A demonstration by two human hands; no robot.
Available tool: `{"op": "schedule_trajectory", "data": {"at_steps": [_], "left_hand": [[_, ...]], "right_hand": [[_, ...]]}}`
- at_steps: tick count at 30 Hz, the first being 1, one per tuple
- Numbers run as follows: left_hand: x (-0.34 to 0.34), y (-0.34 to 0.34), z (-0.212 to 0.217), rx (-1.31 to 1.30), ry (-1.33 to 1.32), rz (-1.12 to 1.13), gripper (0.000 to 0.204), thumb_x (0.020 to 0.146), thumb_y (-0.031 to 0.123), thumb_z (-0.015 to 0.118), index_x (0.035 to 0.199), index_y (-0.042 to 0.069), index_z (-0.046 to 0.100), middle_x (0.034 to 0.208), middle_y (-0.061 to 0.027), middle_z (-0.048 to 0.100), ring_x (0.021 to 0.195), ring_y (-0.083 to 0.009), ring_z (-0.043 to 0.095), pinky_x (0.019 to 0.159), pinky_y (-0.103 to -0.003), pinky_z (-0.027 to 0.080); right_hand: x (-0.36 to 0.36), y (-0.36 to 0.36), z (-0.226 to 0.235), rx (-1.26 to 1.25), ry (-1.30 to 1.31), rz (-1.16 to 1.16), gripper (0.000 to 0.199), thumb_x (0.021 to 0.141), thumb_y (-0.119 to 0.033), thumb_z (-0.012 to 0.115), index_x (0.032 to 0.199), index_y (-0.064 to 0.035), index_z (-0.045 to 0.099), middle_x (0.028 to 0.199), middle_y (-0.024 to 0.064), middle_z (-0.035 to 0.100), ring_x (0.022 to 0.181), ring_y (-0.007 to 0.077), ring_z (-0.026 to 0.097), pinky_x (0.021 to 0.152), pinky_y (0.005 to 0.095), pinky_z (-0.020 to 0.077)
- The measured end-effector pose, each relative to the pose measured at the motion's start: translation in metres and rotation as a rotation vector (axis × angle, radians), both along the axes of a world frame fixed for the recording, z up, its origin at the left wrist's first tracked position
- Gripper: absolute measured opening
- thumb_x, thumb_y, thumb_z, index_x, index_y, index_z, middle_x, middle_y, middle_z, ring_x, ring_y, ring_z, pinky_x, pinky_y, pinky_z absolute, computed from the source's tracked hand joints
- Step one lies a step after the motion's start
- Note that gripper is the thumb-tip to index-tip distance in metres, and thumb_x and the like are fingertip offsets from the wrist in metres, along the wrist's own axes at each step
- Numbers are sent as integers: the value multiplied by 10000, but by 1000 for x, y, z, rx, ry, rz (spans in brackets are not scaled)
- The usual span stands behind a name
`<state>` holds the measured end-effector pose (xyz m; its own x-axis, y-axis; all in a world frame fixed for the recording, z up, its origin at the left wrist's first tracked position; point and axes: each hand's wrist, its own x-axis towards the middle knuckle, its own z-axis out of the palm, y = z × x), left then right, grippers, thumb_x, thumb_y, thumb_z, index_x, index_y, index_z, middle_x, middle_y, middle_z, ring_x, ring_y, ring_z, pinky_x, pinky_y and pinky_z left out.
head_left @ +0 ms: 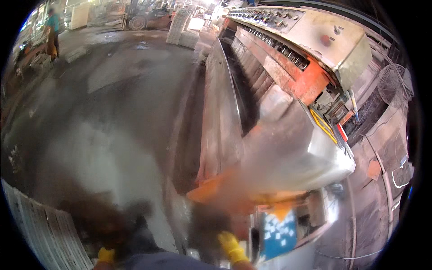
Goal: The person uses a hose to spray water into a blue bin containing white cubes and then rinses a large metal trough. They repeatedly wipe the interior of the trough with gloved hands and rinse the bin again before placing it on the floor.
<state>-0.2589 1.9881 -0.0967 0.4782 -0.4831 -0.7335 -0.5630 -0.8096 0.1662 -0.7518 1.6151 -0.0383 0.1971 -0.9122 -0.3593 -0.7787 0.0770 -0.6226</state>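
Observation:
The picture is motion-blurred. My left hand (106,255), in a yellow glove, shows only at the bottom edge, above the wet grey floor (112,148); its fingers are not clear. My right hand (232,246), also in a yellow glove, is low at the bottom centre. It is close to the near end of a long metal and orange machine (279,148), beside a blue panel with white squares (279,234). I cannot tell whether either hand holds anything.
The machine runs away to the far end, with a beige control box (315,36) on top. Ribbed grey slabs (45,229) lean at the lower left. Stacked tiles (182,29) and a person in a teal shirt (52,31) are far off. A round fan (396,83) is on the right.

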Motion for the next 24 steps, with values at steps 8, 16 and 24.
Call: {"op": "schedule_trajectory", "data": {"at_steps": [8,16,24], "left_hand": [[117,-112,34,79,86,270,783,837,467,780,1470,85,521,1441,-271,550,1259,-442,578,1075,-469,456],[216,-315,24,-508,39,380,749,846,451,748,1445,49,543,1428,-250,569,1262,-416,590,1070,-458,473],[344,-357,-77,-714,-571,-428,641,858,438,723,1401,115,612,1405,-280,582,1335,-421,545,1113,-458,445]], "right_hand": [[165,-161,80,-363,-72,220,587,939,-318,725,1407,-9,552,1241,248,667,1152,363,652,978,427,507],[258,-341,144,-615,196,42,749,924,-431,710,1525,-74,439,1506,220,504,1407,372,465,1166,444,378],[296,-552,157,-1123,475,-173,803,906,-464,708,1508,-11,429,1435,256,551,1329,394,543,1125,462,426]]}}
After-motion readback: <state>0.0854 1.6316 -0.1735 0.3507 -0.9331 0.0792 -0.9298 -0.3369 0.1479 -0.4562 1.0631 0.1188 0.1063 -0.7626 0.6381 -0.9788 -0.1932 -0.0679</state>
